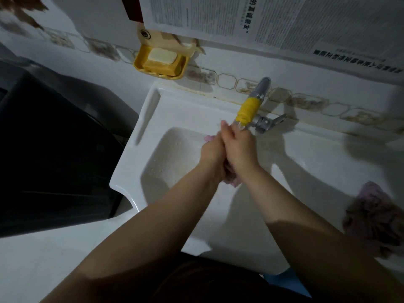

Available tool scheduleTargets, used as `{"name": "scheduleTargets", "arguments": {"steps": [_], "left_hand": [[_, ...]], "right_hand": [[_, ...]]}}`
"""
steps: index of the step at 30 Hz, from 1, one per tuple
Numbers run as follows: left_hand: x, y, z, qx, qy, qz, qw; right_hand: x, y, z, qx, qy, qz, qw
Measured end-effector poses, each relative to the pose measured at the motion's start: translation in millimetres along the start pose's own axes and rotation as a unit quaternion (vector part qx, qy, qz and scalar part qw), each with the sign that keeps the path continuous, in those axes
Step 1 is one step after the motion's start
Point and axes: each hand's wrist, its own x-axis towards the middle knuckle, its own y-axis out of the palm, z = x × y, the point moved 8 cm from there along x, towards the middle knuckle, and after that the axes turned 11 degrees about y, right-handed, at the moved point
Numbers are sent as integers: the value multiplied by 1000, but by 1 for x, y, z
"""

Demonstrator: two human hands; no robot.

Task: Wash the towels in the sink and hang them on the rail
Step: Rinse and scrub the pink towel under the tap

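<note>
pink towel (pixel 230 179): bunched between both hands over the sink basin; a bit shows past the fingertips at the far end, more hangs out below the wrists
left hand (pixel 213 149): fingers curled round the towel, pressed against the right hand
right hand (pixel 239 147): fingers wrapped over the towel, knuckles up, fingertips right under the tap outlet
tap (pixel 259 106): metal, yellow sleeve on the spout, just beyond the right fingertips; handle sticks out to the right
sink (pixel 175 162): white, droplets on the basin wall left of the hands
second towel (pixel 376 217): pinkish, crumpled on the counter, well right of the right forearm
soap dish (pixel 160 62): yellow, on the wall, far-left of the fingers, holds a pale bar
newspaper (pixel 284 20): on the wall above the tap
</note>
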Motion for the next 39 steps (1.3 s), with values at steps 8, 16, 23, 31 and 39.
{"name": "scheduleTargets", "arguments": {"steps": [8, 16, 23, 31, 39], "left_hand": [[1, 7, -10, -23, 15, 2, 1000], [-1, 3, -12, -59, -33, 15, 998], [10, -6, -8, -88, -21, 11, 996], [5, -8, -14, -27, -72, 92, 993], [14, -41, -37, 5, 18, 211, 977]], "right_hand": [[13, 4, -3, -54, 10, 0, 999], [-4, 9, 12, -127, -29, -18, 991], [-24, 13, 21, -128, -75, -10, 989], [44, -5, -25, -89, 82, 111, 986], [15, -8, -24, -77, 56, 239, 966]]}}
